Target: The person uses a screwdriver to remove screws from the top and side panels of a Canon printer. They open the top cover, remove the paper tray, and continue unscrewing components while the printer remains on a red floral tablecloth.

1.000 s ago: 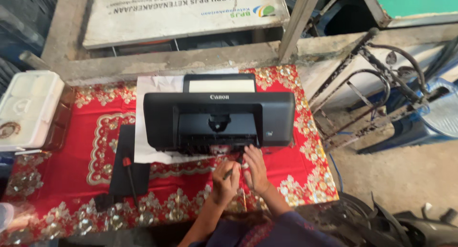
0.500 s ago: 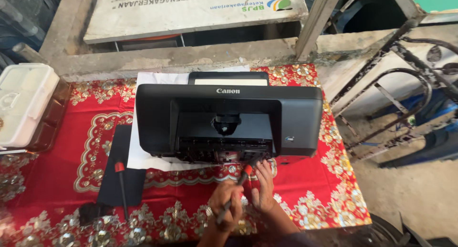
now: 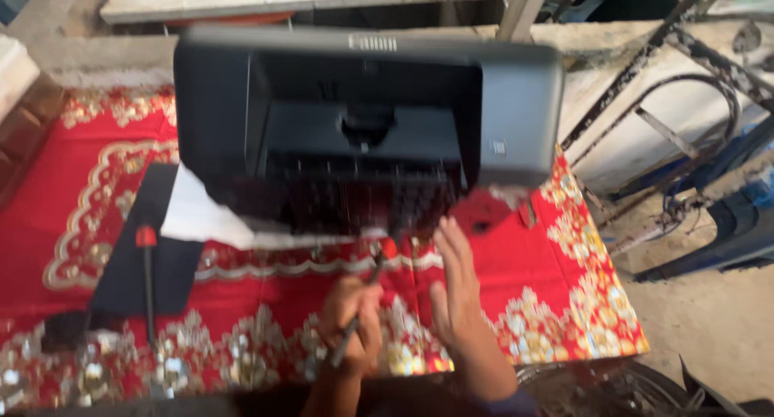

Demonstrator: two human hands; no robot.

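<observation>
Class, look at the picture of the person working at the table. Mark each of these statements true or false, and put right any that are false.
1. The left hand grips a screwdriver. True.
2. The right hand is closed around a hammer. False: it is open and holds nothing, its fingers pointing towards the printer.
3. The tablecloth is red with a gold pattern. True.
4. The printer is white. False: it is black.
5. A second red-tipped tool lies on a black panel at the left. True.
</observation>
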